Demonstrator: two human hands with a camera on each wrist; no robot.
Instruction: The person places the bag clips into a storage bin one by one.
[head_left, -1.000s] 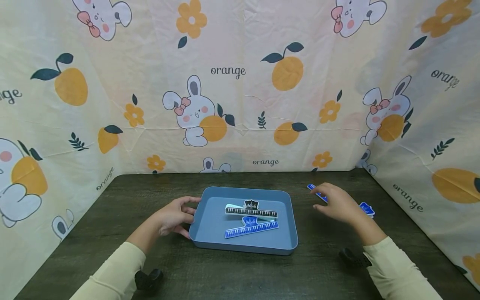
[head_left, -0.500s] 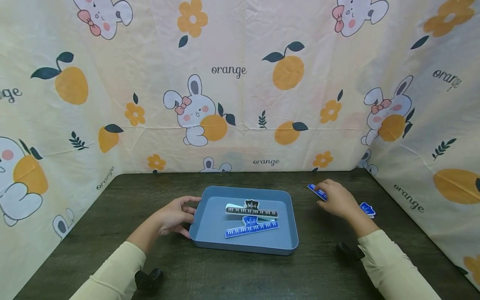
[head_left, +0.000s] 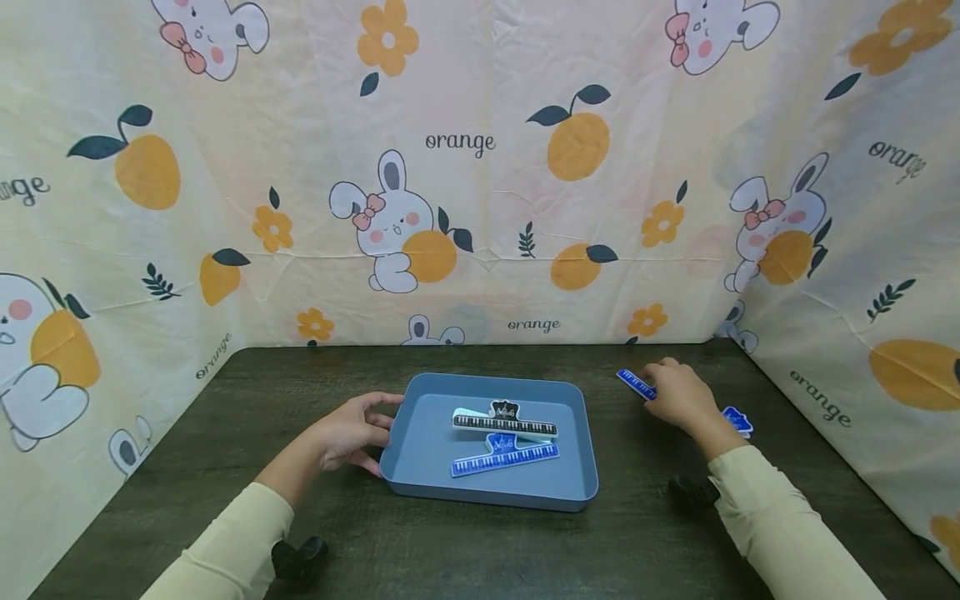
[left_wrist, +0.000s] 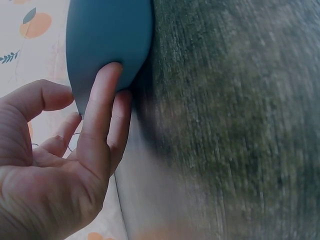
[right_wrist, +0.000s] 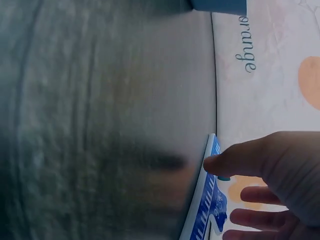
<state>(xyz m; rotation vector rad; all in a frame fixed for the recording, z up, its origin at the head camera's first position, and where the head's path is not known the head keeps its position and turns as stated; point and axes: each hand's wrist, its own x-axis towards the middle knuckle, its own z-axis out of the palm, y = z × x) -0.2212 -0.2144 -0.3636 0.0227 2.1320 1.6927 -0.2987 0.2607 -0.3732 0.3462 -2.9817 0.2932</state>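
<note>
A shallow blue-grey tray point(head_left: 517, 492) stands on the table, holding a black-and-white keyboard-print clip point(head_left: 504, 423) above a blue keyboard-print clip point(head_left: 505, 458). My left hand point(head_left: 351, 433) touches the tray's left end, with extended fingertips against its outer wall point(left_wrist: 107, 37) in the left wrist view. At right, my right hand point(head_left: 682, 400) reaches another blue-and-white keyboard-print clip point(head_left: 636, 384). In the right wrist view the thumb point(right_wrist: 240, 160) overlaps that clip's long bar point(right_wrist: 202, 210), while the other fingers are spread beside its shaped handle point(right_wrist: 218, 210).
One more blue clip point(head_left: 737, 421) lies at the right, partly hidden behind the right wrist. The dark wooden table point(head_left: 480, 558) ends at a printed cloth point(head_left: 480, 208) at the back and sides. A black wrist strap point(head_left: 298, 560) sits by the left sleeve.
My right hand lowers to the blue clip, then shifts slightly right along it, leaving more of its far end showing. The left hand and tray stay put.
</note>
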